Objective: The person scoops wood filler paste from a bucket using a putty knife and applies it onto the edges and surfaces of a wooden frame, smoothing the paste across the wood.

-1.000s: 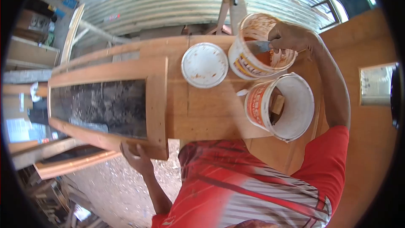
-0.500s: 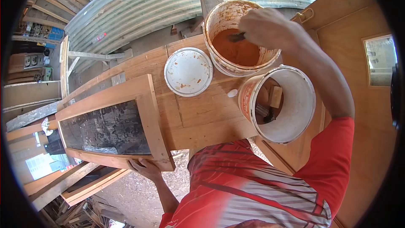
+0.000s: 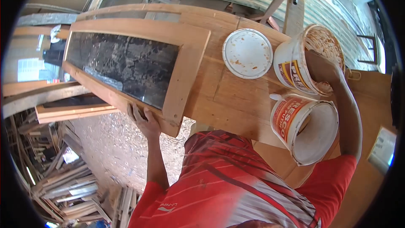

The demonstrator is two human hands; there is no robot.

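Framed panel (image 3: 126, 65), dark pane, lies on the worktop (image 3: 221, 109), near corner jutting past the edge. Left hand (image 3: 147, 124): fingers spread, touching the near rail, not wrapped round it; likely just steadying. Right hand (image 3: 324, 66): down inside the printed bucket (image 3: 283, 65); fingers hidden, so can't tell if closed or holding something. Bucket wall inside is smeared orange-brown; the bottom doesn't show from this angle. Its mouth is uncovered, which gives the hand room. Round white lid (image 3: 248, 53) lies flat between panel and bucket, same smears on top, probably set there to stay handy. Red-labelled bucket (image 3: 283, 116) just beside, also uncovered, pale inside, something brownish low down, mostly hidden. Both buckets sit near the right arm, seemingly for easy reach. Small white piece (image 3: 275, 97) by the labels, unclear what.
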